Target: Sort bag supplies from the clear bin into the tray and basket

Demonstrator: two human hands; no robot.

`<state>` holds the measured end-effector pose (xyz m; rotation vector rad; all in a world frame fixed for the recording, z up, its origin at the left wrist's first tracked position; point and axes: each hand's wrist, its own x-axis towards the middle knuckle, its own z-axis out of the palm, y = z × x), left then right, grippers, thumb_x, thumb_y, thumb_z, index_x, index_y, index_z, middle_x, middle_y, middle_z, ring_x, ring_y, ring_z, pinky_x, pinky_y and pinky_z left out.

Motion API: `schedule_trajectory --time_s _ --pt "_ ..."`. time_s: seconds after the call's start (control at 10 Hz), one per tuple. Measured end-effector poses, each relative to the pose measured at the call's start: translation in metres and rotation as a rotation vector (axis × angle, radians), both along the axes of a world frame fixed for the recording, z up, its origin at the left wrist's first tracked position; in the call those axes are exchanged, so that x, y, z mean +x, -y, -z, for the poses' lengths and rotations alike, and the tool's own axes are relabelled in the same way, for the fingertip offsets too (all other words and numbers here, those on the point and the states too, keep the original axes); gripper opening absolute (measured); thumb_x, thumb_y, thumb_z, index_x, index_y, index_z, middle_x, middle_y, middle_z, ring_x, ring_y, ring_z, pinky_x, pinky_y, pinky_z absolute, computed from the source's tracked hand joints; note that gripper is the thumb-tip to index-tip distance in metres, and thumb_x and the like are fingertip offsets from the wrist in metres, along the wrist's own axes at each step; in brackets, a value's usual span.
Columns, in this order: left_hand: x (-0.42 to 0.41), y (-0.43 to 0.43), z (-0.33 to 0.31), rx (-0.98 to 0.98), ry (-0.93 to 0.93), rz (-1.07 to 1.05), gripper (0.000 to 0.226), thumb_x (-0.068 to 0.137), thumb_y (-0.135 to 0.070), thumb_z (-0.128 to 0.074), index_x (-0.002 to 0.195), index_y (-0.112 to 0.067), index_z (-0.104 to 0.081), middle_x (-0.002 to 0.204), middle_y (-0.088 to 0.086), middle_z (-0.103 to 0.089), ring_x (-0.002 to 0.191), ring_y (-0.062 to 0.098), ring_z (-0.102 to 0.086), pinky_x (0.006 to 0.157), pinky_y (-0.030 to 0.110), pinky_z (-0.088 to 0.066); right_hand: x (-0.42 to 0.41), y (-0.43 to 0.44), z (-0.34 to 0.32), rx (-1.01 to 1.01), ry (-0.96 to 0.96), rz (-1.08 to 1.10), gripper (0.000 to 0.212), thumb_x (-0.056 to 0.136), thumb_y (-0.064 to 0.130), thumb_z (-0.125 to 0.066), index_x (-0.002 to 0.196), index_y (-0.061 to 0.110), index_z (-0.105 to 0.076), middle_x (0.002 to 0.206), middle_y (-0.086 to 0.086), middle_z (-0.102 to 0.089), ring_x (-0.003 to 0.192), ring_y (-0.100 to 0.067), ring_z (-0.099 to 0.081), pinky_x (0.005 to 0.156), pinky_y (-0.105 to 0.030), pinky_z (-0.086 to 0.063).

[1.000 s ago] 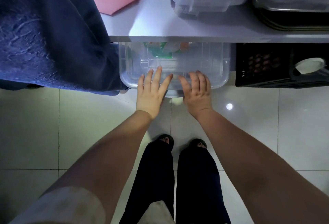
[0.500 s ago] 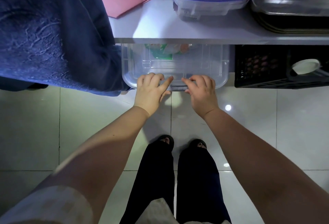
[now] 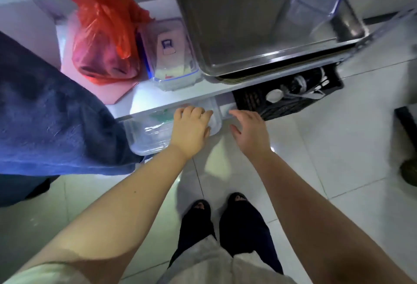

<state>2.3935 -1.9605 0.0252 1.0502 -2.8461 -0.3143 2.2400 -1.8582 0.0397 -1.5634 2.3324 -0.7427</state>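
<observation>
A: While the clear bin (image 3: 153,135) sits under the near edge of the white table (image 3: 144,101), half of it pokes out over the tiled floor (image 3: 338,159). Left hand (image 3: 191,130) is on its near right corner, fingers curled over the rim, gripping it.

B: Right hand?

A: Right hand (image 3: 250,130) is off the bin, just right of that corner, fingers spread wide, holding nothing.

B: Contents?

A: Something green and white inside at the far side, too blurred to name.

B: Tray and basket?

A: Steel tray (image 3: 259,35) is on the table top, far right, with a clear blue-edged container (image 3: 313,6) tilted in it. Black basket (image 3: 291,96) is on the floor under the table, right of the bin, cables and a white round thing inside.

B: Rest of the table?

A: Lidded clear box (image 3: 169,56) with blue seal just left of the tray, red plastic bag (image 3: 106,38) left of that, lying on a pink sheet (image 3: 108,94). Blue cloth (image 3: 49,126) hangs over the left end, touching the bin's left side.
</observation>
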Motion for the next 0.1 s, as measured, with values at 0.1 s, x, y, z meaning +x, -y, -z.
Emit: schedule_trajectory --time_s 0.1 --pt "-0.0577 -0.0232 -0.0639 -0.072 -0.12 0.165 0.04 0.073 -0.024 -0.071 0.113 -0.019 -0.064 0.103 0.004 -0.064 0.1 0.031 -0.055 0.086 0.041 -0.033 -0.0516 -0.0455 -0.0676 -0.057 -0.17 0.138 0.033 0.079 0.008 -0.069 0.111 0.009 -0.066 0.107 -0.011 -0.068 0.097 -0.034 -0.059 0.085 -0.044 -0.047"
